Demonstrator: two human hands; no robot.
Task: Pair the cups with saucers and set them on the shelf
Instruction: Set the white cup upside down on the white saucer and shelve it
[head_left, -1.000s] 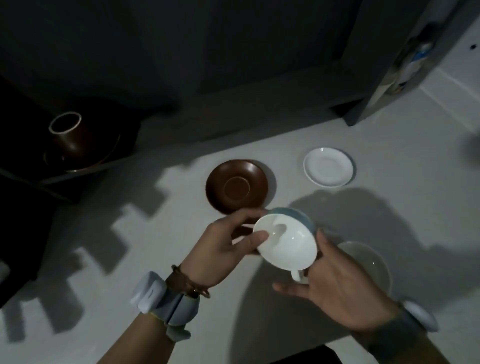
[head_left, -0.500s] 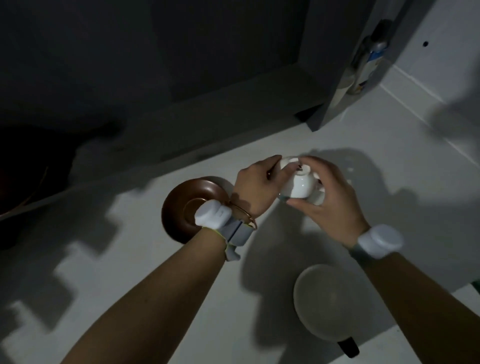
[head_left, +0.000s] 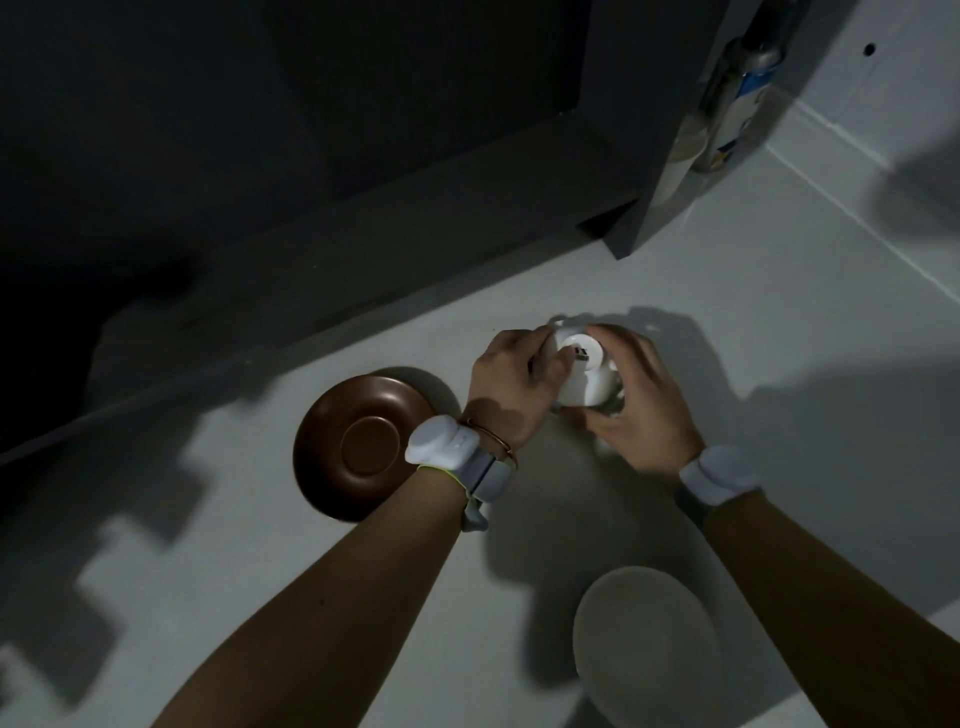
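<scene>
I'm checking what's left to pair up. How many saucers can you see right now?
2 clearly: a brown saucer beside the left hand, and a pale saucer near the bottom edge. A white rim under the held cup may be a third.

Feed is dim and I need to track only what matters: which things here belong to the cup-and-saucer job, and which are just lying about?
Part of the job:
white cup, held base-up by left hand and right hand
brown saucer, bare, on the counter
dark shelf unit behind

Lying about:
grey round dish near the right forearm
bottle beside the shelf unit
</scene>
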